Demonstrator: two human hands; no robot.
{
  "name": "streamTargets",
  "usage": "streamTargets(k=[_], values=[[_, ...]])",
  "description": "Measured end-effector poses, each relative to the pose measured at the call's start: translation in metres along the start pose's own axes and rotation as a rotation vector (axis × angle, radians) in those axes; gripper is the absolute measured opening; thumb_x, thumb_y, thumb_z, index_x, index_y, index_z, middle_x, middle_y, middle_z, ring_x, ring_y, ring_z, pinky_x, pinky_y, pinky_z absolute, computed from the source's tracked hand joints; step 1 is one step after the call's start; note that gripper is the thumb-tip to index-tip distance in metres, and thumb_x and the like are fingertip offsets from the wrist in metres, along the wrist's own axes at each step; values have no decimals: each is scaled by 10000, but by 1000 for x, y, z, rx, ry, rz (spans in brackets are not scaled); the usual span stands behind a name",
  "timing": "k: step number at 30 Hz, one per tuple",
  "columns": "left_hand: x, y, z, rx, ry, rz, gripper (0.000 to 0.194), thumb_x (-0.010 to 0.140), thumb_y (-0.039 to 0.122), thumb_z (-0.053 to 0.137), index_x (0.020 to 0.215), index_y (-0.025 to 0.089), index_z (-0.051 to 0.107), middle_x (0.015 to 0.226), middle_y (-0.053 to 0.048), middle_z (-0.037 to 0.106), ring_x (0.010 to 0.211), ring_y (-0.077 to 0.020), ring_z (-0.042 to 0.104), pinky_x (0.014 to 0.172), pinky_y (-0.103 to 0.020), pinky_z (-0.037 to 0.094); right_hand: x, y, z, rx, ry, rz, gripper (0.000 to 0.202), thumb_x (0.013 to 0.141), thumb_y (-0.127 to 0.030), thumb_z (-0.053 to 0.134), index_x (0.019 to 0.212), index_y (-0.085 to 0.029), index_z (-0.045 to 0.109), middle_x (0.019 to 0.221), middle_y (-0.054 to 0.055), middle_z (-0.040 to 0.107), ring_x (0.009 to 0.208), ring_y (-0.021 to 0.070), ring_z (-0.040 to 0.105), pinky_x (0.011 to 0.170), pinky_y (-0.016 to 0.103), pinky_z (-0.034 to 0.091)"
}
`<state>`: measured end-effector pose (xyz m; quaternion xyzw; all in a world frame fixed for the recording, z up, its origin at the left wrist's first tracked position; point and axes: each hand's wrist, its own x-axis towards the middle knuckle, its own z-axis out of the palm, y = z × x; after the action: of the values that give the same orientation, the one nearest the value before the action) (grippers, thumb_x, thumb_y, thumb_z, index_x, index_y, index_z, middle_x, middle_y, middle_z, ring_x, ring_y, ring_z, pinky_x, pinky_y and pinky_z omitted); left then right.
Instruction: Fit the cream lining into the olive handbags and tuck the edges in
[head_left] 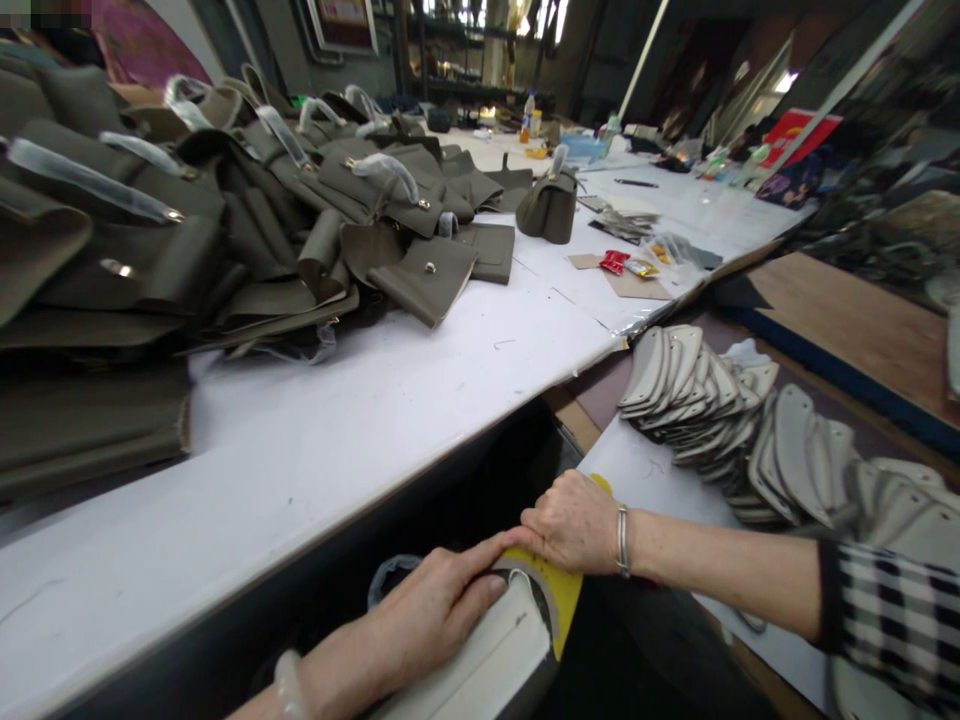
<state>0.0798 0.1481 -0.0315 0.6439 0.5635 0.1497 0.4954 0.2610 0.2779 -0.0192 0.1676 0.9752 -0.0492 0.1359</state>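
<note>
Low in front of me, my left hand [442, 610] lies along a thick white block [487, 655], its fingers stretched out and its index fingertip meeting my right hand. My right hand [574, 522] is closed in a fist just past the end of that block; whatever it grips is hidden under the fingers. Beneath and beside it shows a yellow piece [568, 598] with a curved edge. A narrow grey curved strip [551, 605] runs between the yellow piece and the block's rounded end.
A long white table [315, 440] carries a heap of dark olive handbags [285, 200] and one upright bag [550, 205]. To the right, stacks of grey curved leather pieces [697, 395] lie beside a wooden board [862, 320]. A plastic-lined bin [391, 578] stands below the table edge.
</note>
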Motion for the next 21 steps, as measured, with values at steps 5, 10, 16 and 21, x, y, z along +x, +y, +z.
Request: streamTargets(k=[5, 10, 16, 21], values=[[0, 3, -1, 10, -3, 14, 494, 996, 409, 354, 1477, 298, 374, 958, -26, 719, 800, -184, 657, 784, -274, 475, -1, -2, -3, -2, -11, 11, 633, 1015, -529, 238, 739, -178, 686, 694, 98, 713, 605, 223, 669, 533, 278, 324], [0, 1, 0, 0, 5, 57, 470, 1003, 402, 352, 1465, 323, 390, 1009, -14, 726, 836, -186, 671, 829, -284, 474, -4, -5, -1, -2, -27, 9, 616, 1019, -513, 239, 751, -178, 681, 708, 97, 718, 623, 238, 680, 531, 286, 319], [1, 3, 0, -30, -6, 115, 453, 1004, 341, 357, 1452, 304, 415, 1110, -14, 713, 855, -179, 679, 831, -270, 483, -9, -11, 3, 21, -50, 68, 617, 1021, -509, 224, 761, -189, 684, 716, 91, 721, 639, 245, 686, 544, 294, 335], [0, 9, -1, -22, -1, 128, 416, 1008, 334, 367, 1411, 325, 468, 1062, 4, 725, 886, -179, 688, 849, -266, 489, -15, -18, 7, 24, -60, 126, 644, 1021, -510, 188, 770, -197, 692, 707, 92, 721, 646, 248, 690, 548, 298, 351]])
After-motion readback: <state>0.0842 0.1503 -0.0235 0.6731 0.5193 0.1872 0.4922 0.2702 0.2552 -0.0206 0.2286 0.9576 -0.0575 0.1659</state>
